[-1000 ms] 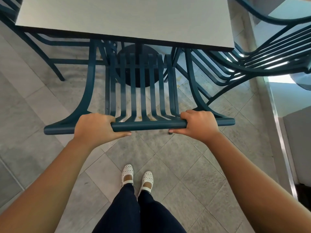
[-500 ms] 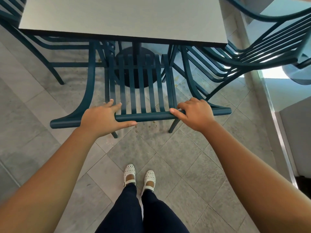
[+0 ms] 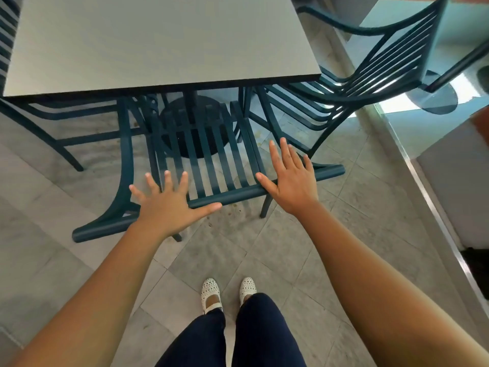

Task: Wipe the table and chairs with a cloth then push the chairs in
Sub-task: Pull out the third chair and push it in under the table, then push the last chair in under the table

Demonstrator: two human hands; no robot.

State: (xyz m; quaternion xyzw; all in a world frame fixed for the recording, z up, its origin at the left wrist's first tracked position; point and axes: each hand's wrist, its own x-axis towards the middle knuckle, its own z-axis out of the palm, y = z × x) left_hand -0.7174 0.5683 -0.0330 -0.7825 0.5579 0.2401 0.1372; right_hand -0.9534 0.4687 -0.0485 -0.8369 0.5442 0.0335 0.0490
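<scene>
A dark teal slatted chair [image 3: 232, 194] stands right in front of me, its seat tucked under the grey square table [image 3: 158, 41]. Only its backrest and top rail stick out past the table edge. My left hand [image 3: 169, 205] hovers over the left part of the top rail with fingers spread and straight. My right hand [image 3: 291, 178] is over the right part of the rail, fingers also spread flat. Neither hand grips the rail. No cloth is in view.
A second teal chair [image 3: 370, 64] stands at the table's right side, angled outward. Another chair [image 3: 53, 115] is pushed in at the left. A glass panel with a metal rail [image 3: 434, 205] runs along the right. My feet [image 3: 227, 292] stand on the grey tiled floor.
The chair slid forward under the table. Both hands, which gripped the top rail a second ago, have opened and spread their fingers over it.
</scene>
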